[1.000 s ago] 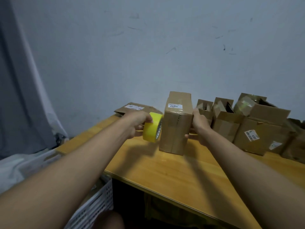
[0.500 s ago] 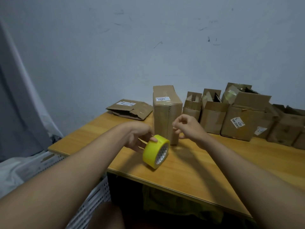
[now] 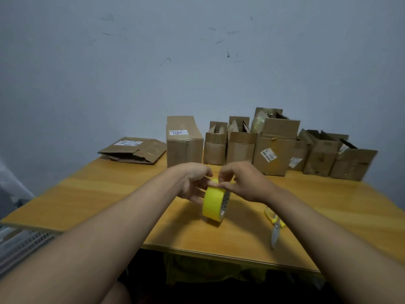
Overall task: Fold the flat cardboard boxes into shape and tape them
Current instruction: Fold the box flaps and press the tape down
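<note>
A yellow tape roll [image 3: 213, 202] stands on edge just above the wooden table [image 3: 109, 194], in front of me. My left hand [image 3: 192, 183] grips the roll from the left, fingers behind it. The fingertips of my right hand [image 3: 243, 183] pinch at the top rim of the roll. A closed, upright cardboard box [image 3: 183, 143] with a white label stands behind my hands near the wall. To its left lies a flat, unfolded box [image 3: 133, 150].
Yellow-handled scissors [image 3: 275, 224] lie on the table under my right forearm. Several open cardboard boxes [image 3: 274, 148] stand in a row along the wall at the right. A white perforated basket [image 3: 24, 244] sits below the table's left edge.
Both hands left the upright box and pulled back toward me. The tape roll came along in my left hand, and my right hand has joined it at the roll's top.
</note>
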